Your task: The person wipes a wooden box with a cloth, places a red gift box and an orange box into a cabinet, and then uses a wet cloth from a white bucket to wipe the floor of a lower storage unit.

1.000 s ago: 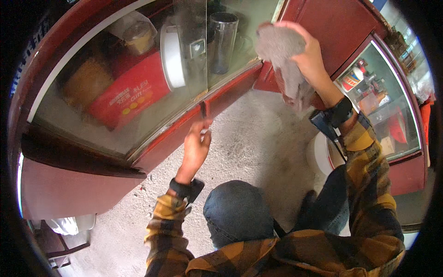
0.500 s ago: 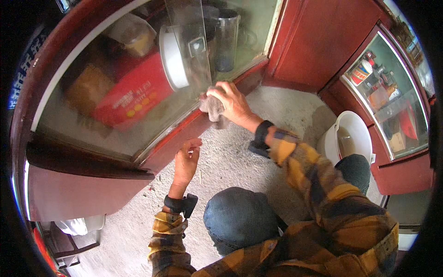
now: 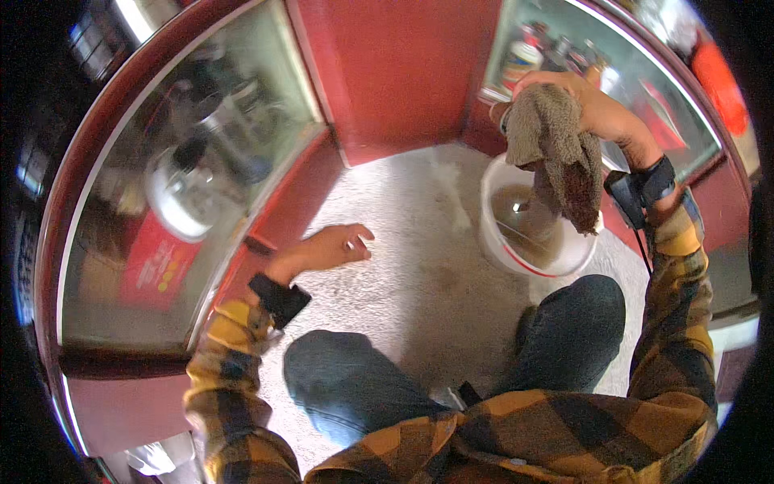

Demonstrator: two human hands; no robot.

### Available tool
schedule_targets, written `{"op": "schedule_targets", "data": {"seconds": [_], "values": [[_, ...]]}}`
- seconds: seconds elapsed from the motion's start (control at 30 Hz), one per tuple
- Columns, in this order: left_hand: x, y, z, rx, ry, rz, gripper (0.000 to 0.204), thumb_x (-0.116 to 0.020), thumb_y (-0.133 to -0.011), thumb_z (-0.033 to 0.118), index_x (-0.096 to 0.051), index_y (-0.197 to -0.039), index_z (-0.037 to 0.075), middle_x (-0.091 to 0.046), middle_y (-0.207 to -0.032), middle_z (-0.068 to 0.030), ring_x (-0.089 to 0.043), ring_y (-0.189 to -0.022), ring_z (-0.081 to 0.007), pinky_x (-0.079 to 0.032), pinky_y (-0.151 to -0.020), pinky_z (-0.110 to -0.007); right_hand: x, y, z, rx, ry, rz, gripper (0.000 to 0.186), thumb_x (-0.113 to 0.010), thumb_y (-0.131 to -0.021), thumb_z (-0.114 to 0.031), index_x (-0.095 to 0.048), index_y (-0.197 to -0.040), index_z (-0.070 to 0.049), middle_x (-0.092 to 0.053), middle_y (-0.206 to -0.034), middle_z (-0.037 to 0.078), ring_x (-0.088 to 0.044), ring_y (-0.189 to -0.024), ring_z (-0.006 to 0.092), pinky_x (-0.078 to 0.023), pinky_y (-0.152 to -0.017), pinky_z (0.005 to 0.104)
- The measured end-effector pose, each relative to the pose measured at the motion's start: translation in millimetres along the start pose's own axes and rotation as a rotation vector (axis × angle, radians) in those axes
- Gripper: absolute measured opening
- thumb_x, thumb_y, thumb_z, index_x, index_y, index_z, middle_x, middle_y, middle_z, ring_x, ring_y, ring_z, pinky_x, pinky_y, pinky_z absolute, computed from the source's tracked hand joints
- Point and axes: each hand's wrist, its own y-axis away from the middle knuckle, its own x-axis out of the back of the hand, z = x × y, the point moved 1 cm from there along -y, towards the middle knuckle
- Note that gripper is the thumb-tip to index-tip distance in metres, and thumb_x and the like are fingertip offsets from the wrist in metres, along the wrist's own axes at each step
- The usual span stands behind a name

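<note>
A crumpled grey-brown cloth hangs from my right hand, which is closed on it. Its dark lower end dangles over a white bucket holding murky brownish water. My left hand reaches above the floor near the left cabinet with nothing in it, its fingers bent and apart. The left glass-fronted cabinet has a red box and a white round container behind its pane. Both of my wrists carry black bands.
A second red cabinet with a glass front stands right of the bucket, bottles behind its glass. A plain red panel joins the two cabinets. My bent knees flank the rough concrete floor.
My right hand has carried the cloth from the left cabinet's lower frame to above the bucket. The view has turned right. My left hand stays empty.
</note>
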Motion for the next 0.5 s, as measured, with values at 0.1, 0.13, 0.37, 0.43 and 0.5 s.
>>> {"op": "schedule_targets", "data": {"seconds": [0.1, 0.13, 0.37, 0.43, 0.5], "values": [[3.0, -76.3, 37.7, 0.034, -0.035, -0.169, 0.049, -0.063, -0.088, 0.04, -0.054, -0.119, 0.003, -0.067, -0.093, -0.0149, -0.065, -0.086, -0.0247, -0.05, -0.075, -0.036, -3.4, 71.1, 59.7, -0.092, 0.034, 0.162, 0.058, -0.074, -0.057, -0.01, -0.058, -0.113, -0.006, -0.065, -0.107, 0.002, -0.059, -0.102, 0.0145, -0.045, -0.093, 0.0307], [0.9, -103.9, 55.6, 0.156, -0.043, -0.21, 0.055, -0.064, -0.086, 0.043, -0.052, -0.122, 0.002, -0.067, -0.091, -0.0156, -0.064, -0.086, -0.0242, -0.05, -0.075, -0.036, -7.3, 93.8, 77.5, -0.154, -0.031, 0.131, 0.058, -0.074, -0.057, -0.01, -0.058, -0.112, -0.006, -0.065, -0.107, 0.003, -0.059, -0.102, 0.0155, -0.045, -0.093, 0.0311], [-27.6, -227.1, 125.5, 0.411, -0.008, -0.076, 0.074, -0.054, -0.087, 0.058, -0.036, -0.136, 0.006, -0.057, -0.118, -0.0139, -0.06, -0.095, -0.024, -0.053, -0.072, -0.037, -54.2, 193.2, 179.7, -0.221, 0.242, 0.143, 0.078, -0.082, -0.055, -0.017, -0.051, -0.126, -0.015, -0.052, -0.128, 0.016, -0.048, -0.121, 0.0312, -0.039, -0.102, 0.0385], [-36.5, -240.6, 134.8, 0.562, 0.137, -0.138, 0.096, -0.048, -0.079, 0.075, -0.027, -0.141, 0.004, -0.047, -0.133, -0.0156, -0.056, -0.107, -0.031, -0.053, -0.075, -0.041, -60.2, 225.9, 194.5, -0.362, 0.338, 0.223, 0.093, -0.084, -0.056, -0.024, -0.04, -0.138, -0.016, -0.039, -0.139, 0.021, -0.034, -0.133, 0.0364, -0.031, -0.108, 0.0434], [-52.1, -245.0, 144.8, 0.622, 0.137, -0.138, 0.097, -0.055, -0.079, 0.069, -0.018, -0.143, 0.006, -0.049, -0.13, -0.0192, -0.056, -0.109, -0.0334, -0.054, -0.076, -0.044, -84.1, 264.2, 236.6, -0.515, 0.139, 0.479, 0.088, -0.083, -0.062, -0.026, -0.04, -0.137, -0.011, -0.04, -0.138, 0.023, -0.036, -0.132, 0.0354, -0.031, -0.108, 0.0434]]}}
